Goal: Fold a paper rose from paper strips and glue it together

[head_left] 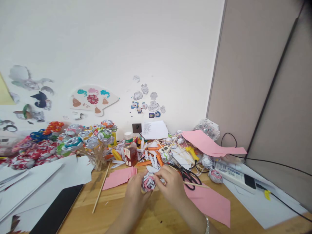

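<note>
Both my hands meet over the wooden table (pixel 151 214) around a small folded paper flower (pixel 148 182) in white, grey and pink. My left hand (pixel 135 188) cups it from the left with the fingers curled round it. My right hand (pixel 170 185) pinches its right side, and a thin wooden stick (pixel 195 185) runs out to the right from under this hand. A silver bangle (pixel 207 226) is on my right wrist. Pink paper (pixel 119 177) lies just behind my left hand.
Black scissors (pixel 188 175) lie right of my hands on another pink sheet (pixel 209 203). A small bottle (pixel 130 152), finished paper flowers on sticks (pixel 95 139), paper scraps, a long stick (pixel 101 191), a black tablet (pixel 57 209), white sheets and a remote-like device (pixel 234 175) crowd the table.
</note>
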### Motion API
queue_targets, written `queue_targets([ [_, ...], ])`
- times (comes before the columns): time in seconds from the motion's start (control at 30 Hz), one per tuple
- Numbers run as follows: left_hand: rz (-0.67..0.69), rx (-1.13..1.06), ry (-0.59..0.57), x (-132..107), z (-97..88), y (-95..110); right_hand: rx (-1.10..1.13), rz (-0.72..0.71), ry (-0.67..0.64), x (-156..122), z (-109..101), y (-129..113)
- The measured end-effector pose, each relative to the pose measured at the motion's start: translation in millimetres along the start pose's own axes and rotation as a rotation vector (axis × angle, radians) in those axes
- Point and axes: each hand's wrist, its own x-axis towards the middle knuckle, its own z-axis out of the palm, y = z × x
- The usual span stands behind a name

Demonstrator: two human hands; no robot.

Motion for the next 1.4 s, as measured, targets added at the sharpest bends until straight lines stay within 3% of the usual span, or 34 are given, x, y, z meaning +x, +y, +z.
queue_targets([
  [0.37, 0.016, 0.010, -0.018, -0.4, -1.6, 1.3, -0.210, -0.228, -0.064, -1.1, -2.6, 4.9],
  [0.57, 0.043, 0.038, -0.023, 1.4, -2.0, 0.7, -0.055, -0.158, -0.125, 0.3, -1.5, 11.5],
  [0.83, 0.073, 0.038, -0.033, -1.1, -1.0, -1.5, -0.257, -0.263, -0.148, -0.7, -0.2, 13.5],
  [1.0, 0.077, 0.053, -0.045, -0.5, -1.0, -1.2, -0.267, -0.249, -0.157, -1.3, 0.4, 11.7],
  [1.23, 0.043, 0.053, -0.038, 1.4, -3.5, -1.3, -0.163, -0.135, -0.038, 1.2, -2.3, 9.2],
  [1.4, 0.036, 0.065, -0.021, 1.8, -4.2, -0.6, -0.174, -0.164, 0.064, -1.2, 1.1, 13.1],
])
